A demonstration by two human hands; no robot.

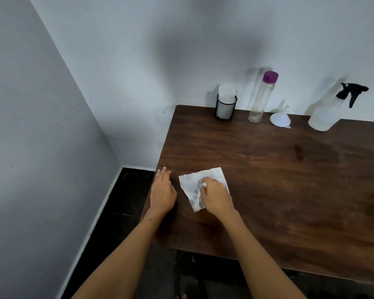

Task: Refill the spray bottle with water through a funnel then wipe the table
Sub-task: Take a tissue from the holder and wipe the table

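Pale grey walls [117, 61] meet in a corner above a dark floor [125, 203], with a brown wood-grain surface [289, 190] filling the frame from 1 to 5 o'clock. Along its far edge, at about 1 o'clock, stand a translucent spray bottle [326, 114] with a black trigger head, a tall clear bottle [260, 100] with a purple cap, a black mesh cup [226, 107] and a small white funnel [280, 118] resting mouth down. Near the surface's left edge, close to centre frame, a white paper towel [194, 186] lies spread flat. The right hand [216, 196] presses on it, fingers bent and bunching the paper. The left hand [162, 192] lies flat beside it, fingers extended, grasping nothing.
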